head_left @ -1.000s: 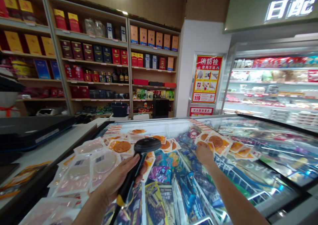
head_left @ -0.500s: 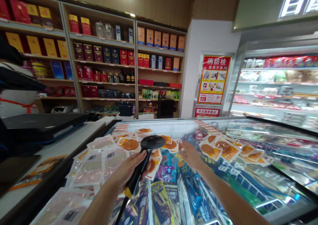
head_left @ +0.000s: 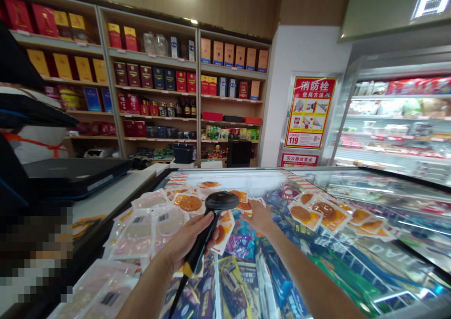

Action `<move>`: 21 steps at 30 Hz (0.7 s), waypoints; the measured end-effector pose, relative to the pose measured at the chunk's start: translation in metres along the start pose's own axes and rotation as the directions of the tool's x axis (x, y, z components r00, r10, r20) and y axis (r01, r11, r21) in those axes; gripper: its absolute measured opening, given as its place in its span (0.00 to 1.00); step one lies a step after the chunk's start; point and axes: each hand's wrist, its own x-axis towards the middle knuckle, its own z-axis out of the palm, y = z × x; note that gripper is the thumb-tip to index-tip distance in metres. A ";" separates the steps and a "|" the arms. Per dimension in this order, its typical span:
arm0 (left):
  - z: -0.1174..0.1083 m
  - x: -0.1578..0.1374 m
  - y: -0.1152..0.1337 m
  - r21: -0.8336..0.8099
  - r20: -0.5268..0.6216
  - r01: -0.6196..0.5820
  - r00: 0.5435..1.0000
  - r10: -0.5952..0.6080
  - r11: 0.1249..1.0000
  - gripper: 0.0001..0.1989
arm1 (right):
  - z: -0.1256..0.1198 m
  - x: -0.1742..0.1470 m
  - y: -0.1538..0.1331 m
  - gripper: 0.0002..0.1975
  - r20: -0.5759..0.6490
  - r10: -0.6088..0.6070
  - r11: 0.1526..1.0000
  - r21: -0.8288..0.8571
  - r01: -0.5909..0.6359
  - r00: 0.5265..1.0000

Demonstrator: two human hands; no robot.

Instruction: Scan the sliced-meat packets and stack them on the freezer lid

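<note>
My left hand (head_left: 192, 239) is wrapped round the grip of a black barcode scanner (head_left: 221, 200) with yellow trim. Its cable hangs down towards me. My right hand (head_left: 259, 217) is over the freezer's glass top, thumb and fingers apart, at the edge of a flat packet (head_left: 244, 206) with an orange-brown round piece in it. Whether the fingertips touch that packet, I cannot tell. Beside the scanner lie similar packets, one face up (head_left: 189, 203). Clear packets with barcode labels (head_left: 139, 232) are spread on the left, partly overlapping.
More orange packets (head_left: 324, 211) lie on the glass to the right. Under the glass are bagged frozen goods (head_left: 234, 286). A counter with a black flat device (head_left: 81, 173) runs along the left, near a person's apron (head_left: 38, 145). Shelves of boxes (head_left: 155, 77) stand behind.
My right hand has moved slightly left, over the orange packets, and its fingers have bent downward. The scanner stays in my left hand. The view has turned slightly left.
</note>
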 end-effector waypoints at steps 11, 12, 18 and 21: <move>-0.009 0.007 -0.003 -0.010 0.068 0.020 0.997 -0.019 1.000 0.17 | -0.020 -0.011 0.009 0.17 -0.244 -0.089 0.942 0.296 0.162 0.966; -0.009 0.006 -0.004 -0.012 0.068 0.023 0.997 -0.022 1.000 0.17 | -0.020 -0.012 0.015 0.17 -0.280 0.013 0.921 0.377 0.097 0.960; 0.001 -0.001 0.000 -0.033 0.052 0.000 0.999 0.002 0.999 0.17 | -0.018 -0.014 0.043 0.17 -0.100 0.551 0.385 0.912 -0.146 0.829; 0.006 -0.005 0.001 -0.063 0.072 -0.008 0.997 0.012 0.998 0.18 | -0.016 -0.013 0.046 0.15 -0.019 0.619 0.195 0.972 -0.131 0.785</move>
